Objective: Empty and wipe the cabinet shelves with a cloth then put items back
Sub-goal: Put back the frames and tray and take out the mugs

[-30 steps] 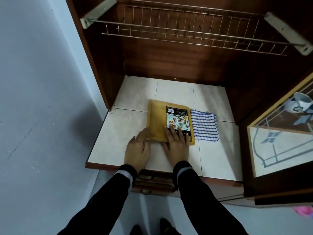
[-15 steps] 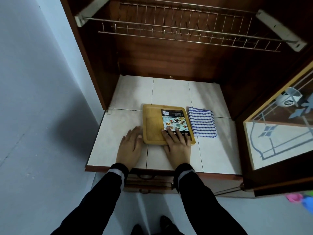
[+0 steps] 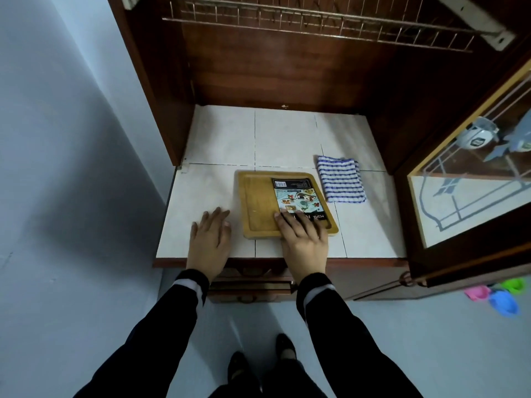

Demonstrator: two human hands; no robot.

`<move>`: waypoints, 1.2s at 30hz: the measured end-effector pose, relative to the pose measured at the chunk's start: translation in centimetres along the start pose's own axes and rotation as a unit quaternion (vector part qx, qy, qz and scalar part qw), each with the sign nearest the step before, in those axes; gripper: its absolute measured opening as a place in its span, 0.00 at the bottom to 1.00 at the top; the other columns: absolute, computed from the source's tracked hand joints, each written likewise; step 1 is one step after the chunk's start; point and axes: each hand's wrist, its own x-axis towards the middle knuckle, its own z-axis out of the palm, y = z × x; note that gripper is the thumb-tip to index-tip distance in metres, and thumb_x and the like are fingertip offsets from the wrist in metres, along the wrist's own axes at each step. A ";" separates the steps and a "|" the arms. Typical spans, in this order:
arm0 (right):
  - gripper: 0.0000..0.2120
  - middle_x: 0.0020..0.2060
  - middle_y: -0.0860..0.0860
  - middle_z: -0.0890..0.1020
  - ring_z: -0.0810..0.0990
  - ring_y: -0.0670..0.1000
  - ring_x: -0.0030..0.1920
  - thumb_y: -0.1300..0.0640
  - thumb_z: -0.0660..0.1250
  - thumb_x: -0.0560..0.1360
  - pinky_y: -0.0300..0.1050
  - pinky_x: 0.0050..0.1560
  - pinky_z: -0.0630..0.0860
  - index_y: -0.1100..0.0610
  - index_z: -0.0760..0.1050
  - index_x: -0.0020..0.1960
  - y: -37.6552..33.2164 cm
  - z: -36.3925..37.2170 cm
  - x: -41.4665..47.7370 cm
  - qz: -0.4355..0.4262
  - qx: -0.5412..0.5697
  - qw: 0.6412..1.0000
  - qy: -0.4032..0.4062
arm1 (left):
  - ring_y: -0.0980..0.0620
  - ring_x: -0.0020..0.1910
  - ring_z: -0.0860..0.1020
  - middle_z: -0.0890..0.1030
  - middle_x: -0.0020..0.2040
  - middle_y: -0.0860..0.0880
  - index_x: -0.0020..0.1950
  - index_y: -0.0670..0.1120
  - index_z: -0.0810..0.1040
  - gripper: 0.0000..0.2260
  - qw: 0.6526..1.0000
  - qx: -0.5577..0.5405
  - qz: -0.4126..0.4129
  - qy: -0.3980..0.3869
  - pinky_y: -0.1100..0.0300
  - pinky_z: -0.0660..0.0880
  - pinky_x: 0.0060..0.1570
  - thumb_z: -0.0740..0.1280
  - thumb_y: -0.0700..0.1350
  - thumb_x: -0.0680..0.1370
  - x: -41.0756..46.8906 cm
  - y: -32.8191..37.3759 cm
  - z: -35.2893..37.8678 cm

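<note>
A wooden cutting board (image 3: 260, 203) with a printed label lies flat on the tiled cabinet shelf (image 3: 281, 139), near its front edge. My right hand (image 3: 303, 239) rests palm down on the board's near right corner, fingers spread over the label. My left hand (image 3: 211, 239) lies flat on the tiles just left of the board, not touching it. A folded blue-and-white striped cloth (image 3: 341, 179) sits on the shelf right of the board, apart from both hands.
A wire dish rack (image 3: 316, 24) hangs above the shelf. A glass cabinet door (image 3: 471, 196) stands open at right, with a cup behind it. Drawers (image 3: 250, 285) sit below the shelf front. Coloured plastic items (image 3: 500, 294) lie on the floor at right.
My left hand has slid away from the board's left edge and now lies apart from it. The right hand stays on the board. The camera has tilted down.
</note>
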 end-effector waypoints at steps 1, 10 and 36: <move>0.18 0.58 0.46 0.83 0.80 0.54 0.60 0.62 0.66 0.73 0.55 0.58 0.74 0.51 0.80 0.61 -0.2 -0.4 -0.3 0.000 -0.001 1.000 0.006 | 0.48 0.79 0.54 0.64 0.78 0.49 0.75 0.50 0.68 0.27 1.000 0.004 0.004 -0.001 0.49 0.44 0.77 0.46 0.56 0.80 -0.3 -0.1 0.0; 0.20 0.59 0.47 0.82 0.79 0.53 0.61 0.65 0.64 0.73 0.53 0.60 0.73 0.52 0.79 0.63 -0.6 -3.1 -2.8 0.016 0.011 1.000 0.000 | 0.48 0.80 0.52 0.61 0.79 0.49 0.76 0.50 0.67 0.20 1.000 0.030 0.002 -0.010 0.48 0.42 0.77 0.50 0.51 0.85 -2.5 -0.2 0.1; 0.21 0.59 0.48 0.82 0.80 0.54 0.60 0.64 0.71 0.70 0.52 0.60 0.74 0.53 0.80 0.62 1.3 -17.4 -19.7 0.069 -0.018 0.997 0.005 | 0.49 0.80 0.52 0.61 0.79 0.51 0.75 0.50 0.68 0.19 0.997 0.018 0.023 -0.076 0.47 0.43 0.76 0.50 0.49 0.86 -18.0 5.2 5.9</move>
